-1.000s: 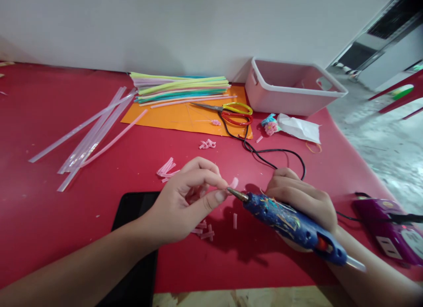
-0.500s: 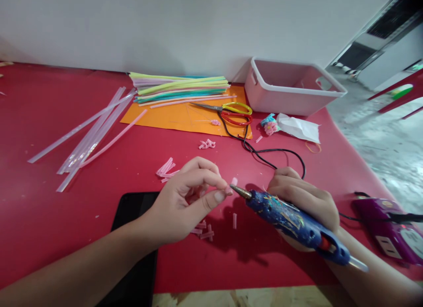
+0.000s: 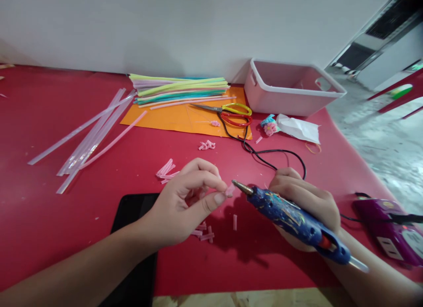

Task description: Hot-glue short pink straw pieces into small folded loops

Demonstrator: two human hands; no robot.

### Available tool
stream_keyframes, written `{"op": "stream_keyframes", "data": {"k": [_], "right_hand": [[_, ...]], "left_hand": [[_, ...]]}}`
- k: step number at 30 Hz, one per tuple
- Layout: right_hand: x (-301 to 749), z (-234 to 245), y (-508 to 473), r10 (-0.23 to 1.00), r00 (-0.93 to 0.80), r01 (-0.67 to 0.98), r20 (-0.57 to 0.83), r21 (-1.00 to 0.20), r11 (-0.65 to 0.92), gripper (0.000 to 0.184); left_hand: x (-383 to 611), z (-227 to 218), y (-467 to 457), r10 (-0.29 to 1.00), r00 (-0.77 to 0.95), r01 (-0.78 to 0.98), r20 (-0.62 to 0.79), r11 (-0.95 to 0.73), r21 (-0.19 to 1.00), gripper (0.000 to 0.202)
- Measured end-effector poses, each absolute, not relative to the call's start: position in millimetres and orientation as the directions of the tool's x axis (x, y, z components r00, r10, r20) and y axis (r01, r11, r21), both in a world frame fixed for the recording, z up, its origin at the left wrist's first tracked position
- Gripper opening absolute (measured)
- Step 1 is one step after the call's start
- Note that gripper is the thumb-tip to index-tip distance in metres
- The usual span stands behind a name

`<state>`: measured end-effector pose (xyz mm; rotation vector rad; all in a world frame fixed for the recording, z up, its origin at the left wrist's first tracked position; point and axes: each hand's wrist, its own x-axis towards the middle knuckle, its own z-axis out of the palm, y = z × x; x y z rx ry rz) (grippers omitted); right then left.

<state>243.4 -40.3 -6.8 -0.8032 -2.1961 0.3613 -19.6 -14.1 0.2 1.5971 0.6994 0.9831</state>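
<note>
Your left hand (image 3: 185,205) has its grip closed, thumb and finger pinching a small pink piece (image 3: 230,190) above the red worktop (image 3: 185,271). Your right hand (image 3: 306,203) wraps the blue glue gun (image 3: 287,214), its nozzle (image 3: 243,188) at the piece's right; whether they touch, I cannot tell. You seem to be gluing that piece; the next move likely calls for a steady pinch, fingertips clear of the nozzle. Loose pink strips (image 3: 207,237) lie nearer, scissors (image 3: 220,109) farther off.

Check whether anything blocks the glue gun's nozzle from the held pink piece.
Nothing visible does: the nozzle of the glue gun in the right hand sits beside the pink piece pinched in the left hand; contact is unclear.
</note>
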Motion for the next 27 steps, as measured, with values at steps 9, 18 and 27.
{"op": "stream_keyframes", "data": {"k": [9, 18, 27], "right_hand": [[242.5, -5.2, -40.4, 0.676, -0.495, 0.486, 0.546, -0.471, 0.737, 0.016], [237.9, 1.6, -41.5, 0.646, -0.506, 0.451, 0.571, -0.463, 0.763, 0.009], [243.2, -5.9, -42.4, 0.679, -0.527, 0.465, 0.511, -0.496, 0.734, 0.007]], "left_hand": [[-19.2, -0.4, -14.8, 0.850, 0.470, -0.060, 0.238, -0.238, 0.969, 0.007], [-18.3, 0.6, -12.8, 0.873, 0.443, -0.038, 0.205, -0.210, 0.977, 0.009], [-17.3, -0.7, -12.6, 0.867, 0.456, -0.073, 0.199, -0.187, 0.980, 0.006]]}}
